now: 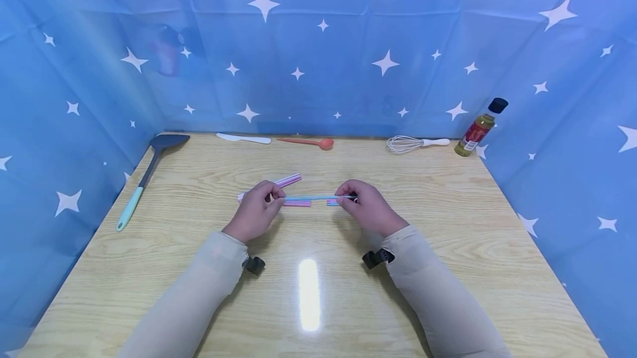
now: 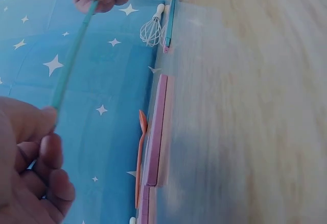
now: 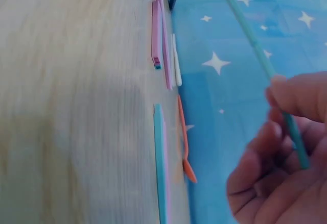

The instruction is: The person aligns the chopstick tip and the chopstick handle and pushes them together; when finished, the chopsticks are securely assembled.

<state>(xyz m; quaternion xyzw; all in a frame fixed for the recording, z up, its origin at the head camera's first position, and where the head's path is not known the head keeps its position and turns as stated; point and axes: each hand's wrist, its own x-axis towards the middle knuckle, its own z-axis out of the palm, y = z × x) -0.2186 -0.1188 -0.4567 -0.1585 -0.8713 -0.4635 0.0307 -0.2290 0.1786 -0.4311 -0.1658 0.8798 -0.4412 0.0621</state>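
A thin, straight teal stick [image 1: 318, 198] is stretched between the two hands, raised over the table. My left hand [image 1: 254, 211] pinches one end between thumb and forefinger, its other fingers loosely curled. Near the other end my right hand [image 1: 365, 206] pinches it, and in the right wrist view the tip [image 3: 305, 164] runs past the thumb toward the palm. Below lie pink sticks [image 1: 298, 204] by the left hand, and a teal stick with pink beside it [image 3: 160, 157] under the right hand. Behind the left hand, pink, white and purple sticks [image 1: 291, 180] lie at a slant, partly covered.
Along the table's back edge lie a white knife [image 1: 244, 139], an orange spoon [image 1: 313, 143] and a whisk [image 1: 415, 143]. A bottle [image 1: 476, 132] with a black cap stands at the back right. A spatula [image 1: 149, 172] lies at the left edge. Blue star-patterned cloth [image 1: 318, 42] surrounds the table.
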